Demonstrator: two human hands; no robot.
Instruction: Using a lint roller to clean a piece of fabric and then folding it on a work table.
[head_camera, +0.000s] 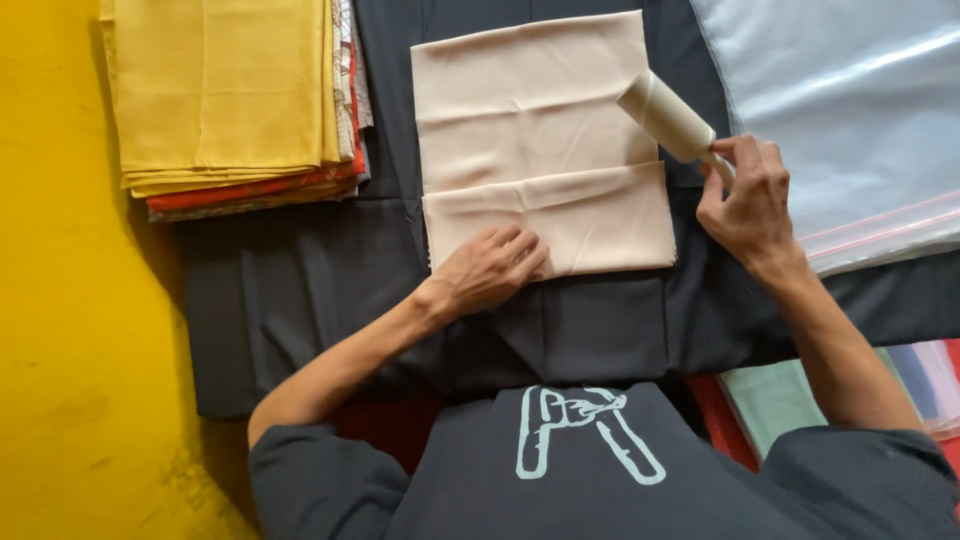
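Beige folded cloth (540, 130) lies on a dark fabric sheet (300, 290). Left hand (490, 268) presses flat, fingers spread, on its lower fold. Right hand (750, 200) grips a lint roller (668, 118) handle, roller tilted over the cloth's right edge.

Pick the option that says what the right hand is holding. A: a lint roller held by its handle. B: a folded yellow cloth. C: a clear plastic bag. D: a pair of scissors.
A: the right hand has its grip shut on the handle of a lint roller, whose pale cylinder rests at the right edge of the folded beige cloth, while the left hand lies flat on that cloth.
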